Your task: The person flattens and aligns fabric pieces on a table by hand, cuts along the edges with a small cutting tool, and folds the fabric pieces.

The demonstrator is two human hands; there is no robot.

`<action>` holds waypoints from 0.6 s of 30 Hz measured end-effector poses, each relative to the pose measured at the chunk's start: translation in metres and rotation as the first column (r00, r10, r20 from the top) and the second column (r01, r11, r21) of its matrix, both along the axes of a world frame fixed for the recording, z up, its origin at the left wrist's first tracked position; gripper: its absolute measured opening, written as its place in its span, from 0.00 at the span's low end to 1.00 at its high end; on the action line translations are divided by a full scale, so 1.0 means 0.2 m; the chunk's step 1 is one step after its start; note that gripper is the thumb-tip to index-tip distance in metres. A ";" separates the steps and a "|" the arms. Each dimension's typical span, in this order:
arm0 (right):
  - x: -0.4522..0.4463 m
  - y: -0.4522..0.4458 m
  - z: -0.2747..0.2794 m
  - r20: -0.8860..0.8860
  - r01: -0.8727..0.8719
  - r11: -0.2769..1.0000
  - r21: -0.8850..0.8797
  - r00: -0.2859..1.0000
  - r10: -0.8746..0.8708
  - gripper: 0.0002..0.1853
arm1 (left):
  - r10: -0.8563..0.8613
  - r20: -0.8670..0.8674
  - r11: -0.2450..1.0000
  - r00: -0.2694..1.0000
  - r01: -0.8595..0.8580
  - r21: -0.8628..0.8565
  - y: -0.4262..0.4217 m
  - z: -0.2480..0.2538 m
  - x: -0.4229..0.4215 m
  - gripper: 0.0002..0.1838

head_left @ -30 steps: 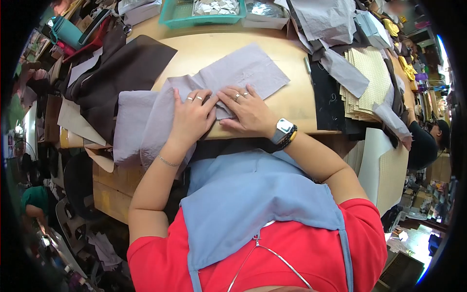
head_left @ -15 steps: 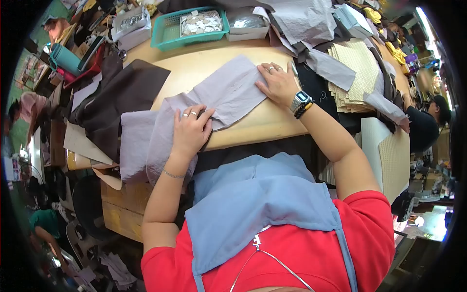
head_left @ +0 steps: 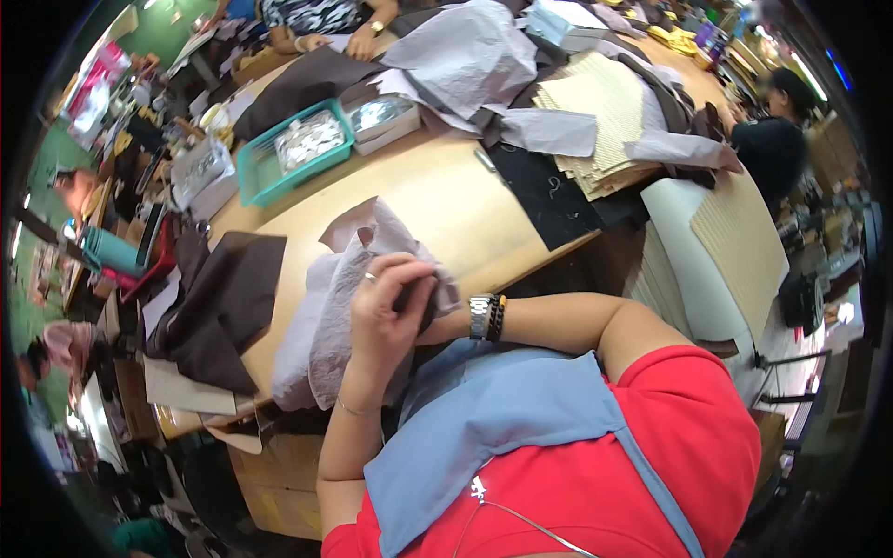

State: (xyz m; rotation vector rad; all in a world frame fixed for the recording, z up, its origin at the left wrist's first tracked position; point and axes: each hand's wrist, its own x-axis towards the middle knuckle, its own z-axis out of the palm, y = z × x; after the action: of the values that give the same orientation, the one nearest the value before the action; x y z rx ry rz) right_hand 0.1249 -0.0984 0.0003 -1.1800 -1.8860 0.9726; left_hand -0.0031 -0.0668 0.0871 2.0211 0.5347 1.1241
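Note:
A crumpled mauve-grey cloth (head_left: 337,325) is bunched at the table's front edge, partly lifted and folded over. My left hand (head_left: 389,302) has its fingers curled round the cloth's right part. Behind and below it, my right hand (head_left: 445,325) is mostly hidden by the left hand and the cloth, so its fingers do not show. Dark brown material (head_left: 223,302) lies on the table to the left of the cloth.
A teal basket (head_left: 256,173) with white pieces stands at the back, beside a box (head_left: 386,126). Stacked yellowish sheets (head_left: 595,112) and black material (head_left: 539,195) lie to the right. One person (head_left: 770,139) is at the right; another person's arms show at the top.
The cloth, spread flat earlier, is now gathered up and folded. My right hand has come back from its far right end to beside my left hand. The view has turned.

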 end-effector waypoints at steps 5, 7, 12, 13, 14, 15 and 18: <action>0.28 0.05 0.15 0.498 0.493 0.782 0.380 0.604 -0.623 0.32 | -0.032 0.000 0.920 1.000 0.029 0.390 -0.02 0.07 0.01 0.23; 0.58 0.10 0.39 -0.069 0.394 0.906 0.159 0.919 -0.387 0.27 | 0.057 0.003 0.904 0.998 -0.052 0.423 0.02 -0.04 -0.03 0.26; 0.97 0.12 0.55 -0.569 0.537 0.796 -0.280 0.575 -0.588 0.23 | 0.435 -0.393 0.900 0.810 -0.379 0.216 0.15 -0.27 -0.03 0.41; 1.04 0.11 0.52 -0.593 0.576 0.753 -0.319 0.498 -0.632 0.22 | 0.407 -0.525 0.910 0.748 -0.382 0.161 0.19 -0.35 -0.05 0.45; 1.13 0.12 0.42 -0.607 0.632 0.720 -0.288 0.461 -0.648 0.22 | 0.352 -0.647 0.917 0.676 -0.387 0.095 0.22 -0.43 -0.08 0.48; 1.18 0.11 0.35 -0.607 0.675 0.693 -0.254 0.447 -0.657 0.25 | 0.376 -0.658 0.915 0.652 -0.375 0.150 0.24 -0.50 -0.12 0.45; 1.19 0.06 0.26 -0.598 0.732 0.619 -0.283 0.370 -0.711 0.28 | 0.383 -0.657 0.917 0.649 -0.352 0.187 0.22 -0.50 -0.16 0.41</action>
State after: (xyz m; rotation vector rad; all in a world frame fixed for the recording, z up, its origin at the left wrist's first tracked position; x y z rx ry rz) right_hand 0.3620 -0.0859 0.0530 -1.2315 -0.6335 0.6818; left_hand -0.0343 -0.0219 -0.0131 2.4128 1.3657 0.5417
